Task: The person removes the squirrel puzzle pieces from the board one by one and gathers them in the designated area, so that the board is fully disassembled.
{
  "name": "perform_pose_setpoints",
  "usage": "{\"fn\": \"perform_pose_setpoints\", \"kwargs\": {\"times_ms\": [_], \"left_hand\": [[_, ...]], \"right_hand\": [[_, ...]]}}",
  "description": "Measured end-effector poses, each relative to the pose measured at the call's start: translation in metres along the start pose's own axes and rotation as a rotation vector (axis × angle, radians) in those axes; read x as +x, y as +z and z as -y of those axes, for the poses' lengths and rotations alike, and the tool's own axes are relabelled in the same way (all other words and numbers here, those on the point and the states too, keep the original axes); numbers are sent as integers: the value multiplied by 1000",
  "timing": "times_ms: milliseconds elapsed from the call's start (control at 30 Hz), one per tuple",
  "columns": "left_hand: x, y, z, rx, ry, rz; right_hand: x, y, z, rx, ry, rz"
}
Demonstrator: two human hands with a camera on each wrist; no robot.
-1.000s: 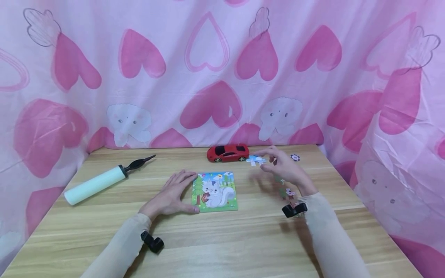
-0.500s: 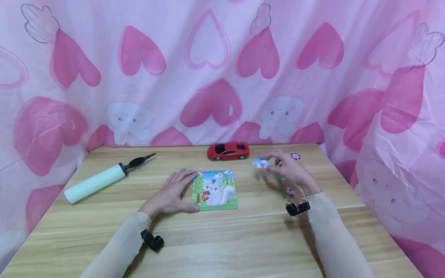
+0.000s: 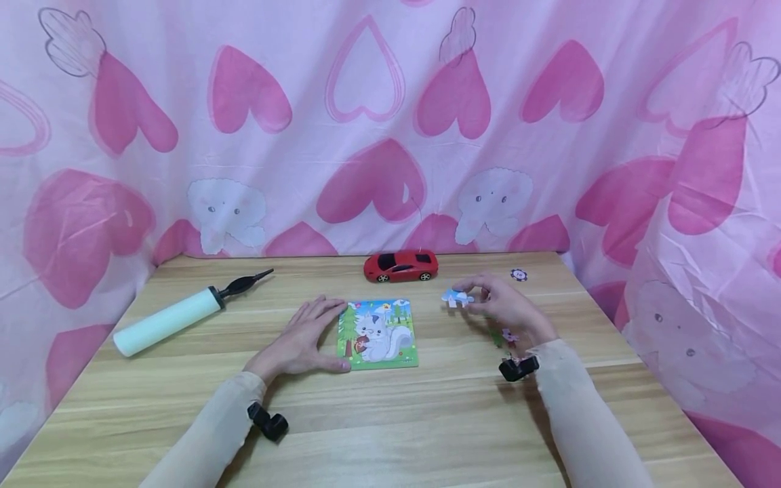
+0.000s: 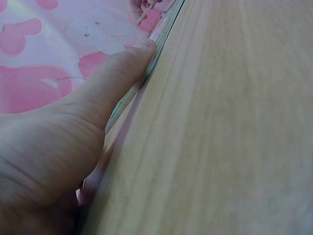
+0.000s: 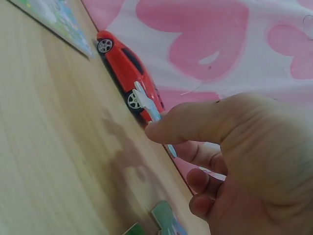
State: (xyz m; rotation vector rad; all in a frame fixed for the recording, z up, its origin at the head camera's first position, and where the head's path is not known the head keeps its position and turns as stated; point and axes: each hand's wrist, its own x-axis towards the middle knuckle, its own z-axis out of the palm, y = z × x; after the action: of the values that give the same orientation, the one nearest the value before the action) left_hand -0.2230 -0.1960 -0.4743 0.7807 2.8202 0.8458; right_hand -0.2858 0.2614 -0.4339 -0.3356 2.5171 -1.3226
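A square puzzle board (image 3: pixel 381 332) with a white squirrel picture lies mid-table. My left hand (image 3: pixel 299 339) rests at its left side, the straight thumb (image 4: pixel 129 58) on the near corner and the fingertips by the far corner. To the right of the board, my right hand (image 3: pixel 506 305) pinches a blue-and-white jigsaw piece (image 3: pixel 456 298) between thumb and index finger. The right wrist view shows this piece (image 5: pixel 146 101) raised off the wood, a shadow below it. More jigsaw pieces (image 3: pixel 508 337) lie under the right wrist, partly hidden by it.
Behind the board stands a red toy car (image 3: pixel 401 266). A pale green hand pump (image 3: pixel 183 318) with a black nozzle lies at the left. At the back right is a small round flower-edged token (image 3: pixel 518 274). A pink heart-print curtain (image 3: pixel 369 183) closes off the table's far edge.
My right hand has drawn the jigsaw piece away from the toy car, slightly rightward and nearer to me. The left hand stays on the puzzle board.
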Motion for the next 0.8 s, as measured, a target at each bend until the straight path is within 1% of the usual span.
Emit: {"fn": "perform_pose_setpoints", "kwargs": {"times_ms": [67,200,300,500,800], "left_hand": [[0,0,0,1,-2,1],[0,0,0,4,-6,3],[0,0,0,7,-9,4],[0,0,0,5,-15,8],[1,0,0,0,-20,12]], "right_hand": [[1,2,-1,18,15,5],[4,2,-2,-88,-30,13],[5,3,-1,-119,-31,26],[6,4,-1,-119,-15,48],[7,6,-2,-157,-13,38]]}}
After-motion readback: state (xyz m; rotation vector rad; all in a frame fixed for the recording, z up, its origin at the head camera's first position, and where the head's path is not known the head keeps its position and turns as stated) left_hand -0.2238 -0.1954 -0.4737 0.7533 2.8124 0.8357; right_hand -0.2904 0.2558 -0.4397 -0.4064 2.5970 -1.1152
